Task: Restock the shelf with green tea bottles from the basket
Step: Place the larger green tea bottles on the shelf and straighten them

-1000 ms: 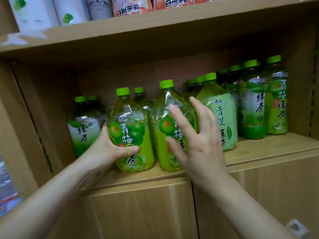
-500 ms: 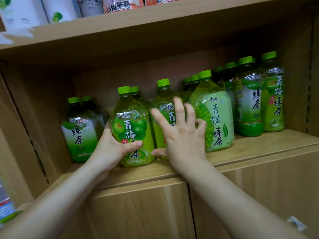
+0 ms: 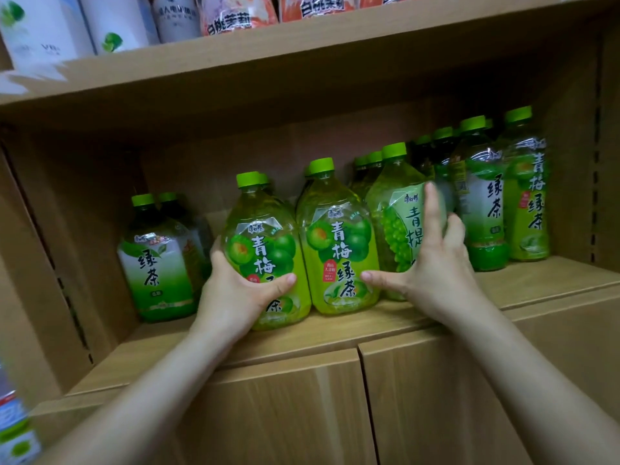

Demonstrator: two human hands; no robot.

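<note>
Green-capped tea bottles stand in rows on the wooden shelf (image 3: 536, 280). My left hand (image 3: 241, 290) grips the lower part of a yellow-green plum tea bottle (image 3: 265, 239) at the front. A second plum tea bottle (image 3: 339, 250) stands touching it on the right. My right hand (image 3: 432, 263) wraps around a pale-label green grape tea bottle (image 3: 399, 209), thumb reaching to the second plum bottle. A white-and-green tea bottle (image 3: 157, 263) stands apart at the left. The basket is out of sight.
Taller tea bottles (image 3: 503, 196) crowd the shelf's right end. An upper shelf board (image 3: 302, 62) carries white and orange packages. Closed cabinet doors (image 3: 335, 414) lie below the shelf. A gap of bare shelf separates the left bottle from the side wall.
My right hand slid right off the second plum bottle onto the grape tea bottle. My left hand kept its hold on the first plum bottle, now pressed against its neighbour.
</note>
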